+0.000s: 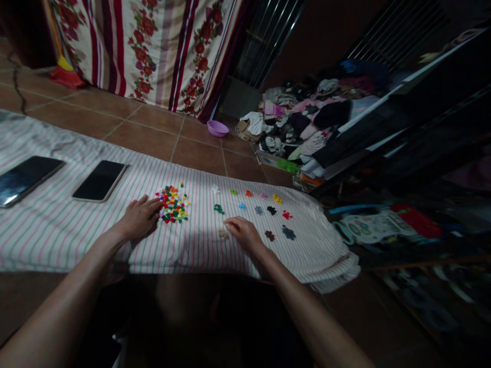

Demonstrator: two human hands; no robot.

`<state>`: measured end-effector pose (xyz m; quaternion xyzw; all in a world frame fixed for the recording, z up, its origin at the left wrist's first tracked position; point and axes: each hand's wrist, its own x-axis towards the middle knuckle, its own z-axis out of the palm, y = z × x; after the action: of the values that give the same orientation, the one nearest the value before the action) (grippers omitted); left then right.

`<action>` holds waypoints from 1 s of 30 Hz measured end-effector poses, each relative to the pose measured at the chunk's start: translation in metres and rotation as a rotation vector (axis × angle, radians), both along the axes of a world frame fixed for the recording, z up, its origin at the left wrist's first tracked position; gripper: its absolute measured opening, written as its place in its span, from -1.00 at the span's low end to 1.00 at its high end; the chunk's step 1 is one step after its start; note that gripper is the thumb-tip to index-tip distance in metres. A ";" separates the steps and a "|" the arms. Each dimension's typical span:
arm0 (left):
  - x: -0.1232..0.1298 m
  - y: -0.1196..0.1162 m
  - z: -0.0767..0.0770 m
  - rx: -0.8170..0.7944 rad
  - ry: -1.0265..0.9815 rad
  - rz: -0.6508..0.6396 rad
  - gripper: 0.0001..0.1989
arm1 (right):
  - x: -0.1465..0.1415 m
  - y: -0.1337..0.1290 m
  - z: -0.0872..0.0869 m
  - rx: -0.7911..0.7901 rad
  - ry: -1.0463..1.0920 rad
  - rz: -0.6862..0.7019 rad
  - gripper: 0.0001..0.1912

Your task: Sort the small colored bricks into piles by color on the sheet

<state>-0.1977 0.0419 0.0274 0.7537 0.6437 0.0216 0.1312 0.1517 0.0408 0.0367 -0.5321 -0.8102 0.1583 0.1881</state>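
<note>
A mixed pile of small coloured pieces (pixel 173 208) lies on the striped cloth. My left hand (pixel 141 217) rests palm down at its left side, fingers stretched out and touching the edge pieces. My right hand (pixel 244 232) is over the cloth beside a small beige group (pixel 221 233), its fingertips drawn together; whatever they may hold is hidden. Around it lie small single-colour groups: dark green (pixel 219 209), light blue (pixel 242 206), grey (pixel 259 210), black (pixel 271 210), red (pixel 287 214), brown (pixel 269 235) and dark grey (pixel 289 232).
Farther back sit white (pixel 216 189), lime (pixel 233 192), orange (pixel 248 193), pink (pixel 263 196) and yellow (pixel 277 198) groups. Two phones, one pale-edged (pixel 99 180) and one dark (pixel 28 179), lie left. A purple basin (pixel 218 129) stands on the tiled floor near heaped clothes (pixel 303 115).
</note>
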 end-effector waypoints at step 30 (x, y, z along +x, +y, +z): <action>0.002 0.000 -0.002 0.022 -0.076 0.019 -0.48 | -0.020 0.017 -0.009 0.065 0.055 0.017 -0.72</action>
<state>-0.1962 0.0416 0.0250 0.7475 0.6451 0.0584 0.1471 0.1315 0.0580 0.0278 -0.5141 -0.8140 0.1482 0.2260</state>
